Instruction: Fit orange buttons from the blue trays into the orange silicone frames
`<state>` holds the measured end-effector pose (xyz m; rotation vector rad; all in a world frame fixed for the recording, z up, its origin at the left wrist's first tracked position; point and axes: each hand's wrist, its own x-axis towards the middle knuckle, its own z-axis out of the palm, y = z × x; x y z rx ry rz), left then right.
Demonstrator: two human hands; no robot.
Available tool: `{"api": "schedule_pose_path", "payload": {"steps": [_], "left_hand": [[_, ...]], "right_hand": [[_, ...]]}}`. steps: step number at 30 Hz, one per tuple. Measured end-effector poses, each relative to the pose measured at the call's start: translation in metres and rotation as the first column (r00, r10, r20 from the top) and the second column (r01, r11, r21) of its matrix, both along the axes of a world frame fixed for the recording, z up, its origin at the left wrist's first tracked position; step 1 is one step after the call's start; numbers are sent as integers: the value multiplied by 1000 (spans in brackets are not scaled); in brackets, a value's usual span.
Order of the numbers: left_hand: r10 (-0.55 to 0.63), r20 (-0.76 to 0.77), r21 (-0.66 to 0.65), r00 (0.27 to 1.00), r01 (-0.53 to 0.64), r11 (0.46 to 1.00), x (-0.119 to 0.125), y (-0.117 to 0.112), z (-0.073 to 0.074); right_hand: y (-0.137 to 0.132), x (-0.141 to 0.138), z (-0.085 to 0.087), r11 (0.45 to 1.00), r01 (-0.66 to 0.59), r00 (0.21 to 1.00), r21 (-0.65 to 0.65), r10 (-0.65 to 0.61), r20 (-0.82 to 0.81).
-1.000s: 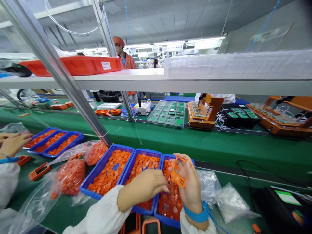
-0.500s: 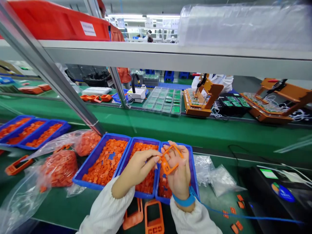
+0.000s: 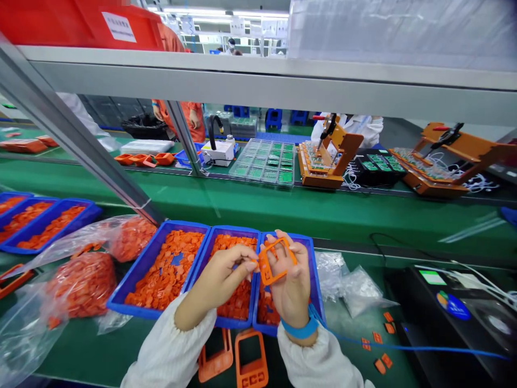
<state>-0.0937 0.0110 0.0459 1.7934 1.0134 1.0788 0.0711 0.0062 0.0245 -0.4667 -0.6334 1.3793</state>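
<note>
My right hand [image 3: 297, 285] holds an orange plastic housing frame [image 3: 266, 274] upright between thumb and fingers, its large window facing me. A blue wrist strap [image 3: 301, 327] circles that wrist. My left hand [image 3: 228, 277] is closed in a pinch beside the frame's left edge, with a small orange piece [image 3: 256, 263] at the fingertips, mostly hidden. Under both hands stand blue trays [image 3: 157, 311] full of small orange plastic parts [image 3: 167, 269]. Two more orange housings [image 3: 251, 360] lie on the table between my forearms.
Bags of orange parts [image 3: 86, 280] lie at left, near more blue trays [image 3: 86, 221]. Clear plastic bags [image 3: 359, 291], loose orange pieces [image 3: 379, 366] and a black device [image 3: 456, 323] are at right. A blue cord [image 3: 404, 347] trails from my wrist. Across stand orange fixtures [image 3: 323, 178] and a circuit-board tray [image 3: 262, 161].
The view has shifted slightly, moving the scene left. The frame in my right hand has turned a little, and my left fingertips stay at its left edge. A person in orange behind shows more.
</note>
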Motion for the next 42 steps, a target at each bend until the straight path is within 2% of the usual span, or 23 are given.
{"api": "schedule_pose_path", "payload": {"steps": [3, 6, 12, 18, 25, 29, 33, 36, 39, 42], "left_hand": [[-54, -135, 197, 989, 80, 977, 6, 0, 1], [-61, -182, 302, 981, 115, 946, 16, 0, -2], [-93, -217, 268, 972, 151, 951, 22, 0, -10], [-34, -239, 310, 970, 110, 944, 20, 2, -13], [-95, -231, 244, 968, 152, 958, 20, -3, -4], [-82, -271, 238, 959, 150, 960, 17, -7, 2], [-41, -393, 266, 919, 156, 951, 15, -10, 3], [29, -507, 336, 861, 167, 927, 12, -20, -1], [191, -531, 500, 826, 124, 857, 3, -37, -5], [291, -497, 614, 818, 93, 784, -18, -62, -3]], "right_hand": [[0, -2, 2, 998, -39, 999, -58, 38, -20], [0, -6, 1, 993, -62, 997, -104, 57, -50], [-2, -10, 0, 983, -104, 993, -149, 94, -68], [-5, -10, 2, 987, -134, 990, -90, 137, 29], [-20, -16, -7, 998, -63, 971, 18, 57, 233], [-25, -19, -4, 994, -109, 976, -8, 109, 188], [-13, -14, 4, 953, -278, 960, -120, 281, 6], [-5, -11, 8, 917, -344, 938, -203, 324, -124], [-7, -16, 10, 892, -382, 922, -242, 350, -168], [-18, -24, 10, 815, -523, 852, -250, 511, -117]]}}
